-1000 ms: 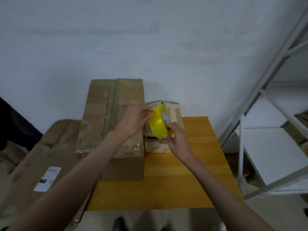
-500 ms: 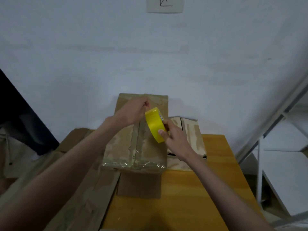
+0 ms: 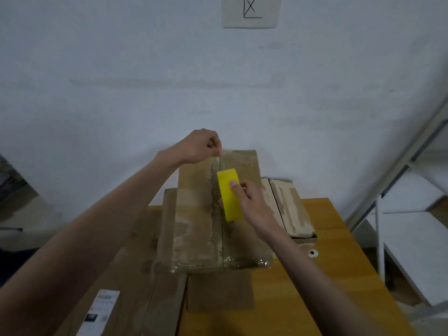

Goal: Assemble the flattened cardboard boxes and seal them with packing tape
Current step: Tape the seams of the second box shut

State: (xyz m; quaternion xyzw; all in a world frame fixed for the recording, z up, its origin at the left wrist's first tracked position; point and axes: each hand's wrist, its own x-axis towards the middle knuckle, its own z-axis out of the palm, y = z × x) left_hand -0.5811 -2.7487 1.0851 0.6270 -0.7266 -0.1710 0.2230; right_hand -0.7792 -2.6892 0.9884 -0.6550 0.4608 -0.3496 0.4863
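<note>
A person stands over a wooden tabletop (image 3: 315, 299) with a tall cardboard box (image 3: 201, 214) in front of them, its two top flaps meeting at a centre seam. The left hand (image 3: 201, 146) is raised at the far end of the box, arm stretched forward, fingers (image 3: 215, 144) pinched shut on the free end of a strip of clear packing tape (image 3: 226, 157) (the strip is thin and hard to see, so its exact edges are unclear). The right hand (image 3: 249, 202) holds a yellow tape roll (image 3: 229, 194) just above the seam, thumb on the roll's outer face and the other fingers curled behind it, wrist angled in from the right.

The likely trouble is the tape itself: stretched in the air between the two hands, it could twist, fold onto itself or land off the seam if the hands drift sideways. If the far end is not pressed down first, pulling the roll back could lift it away. Wrinkled tape already clings along the box's near edge.

A smaller sealed box (image 3: 286, 209) sits just beside it on the right, and flattened cardboard (image 3: 126, 275) lies to the left.
</note>
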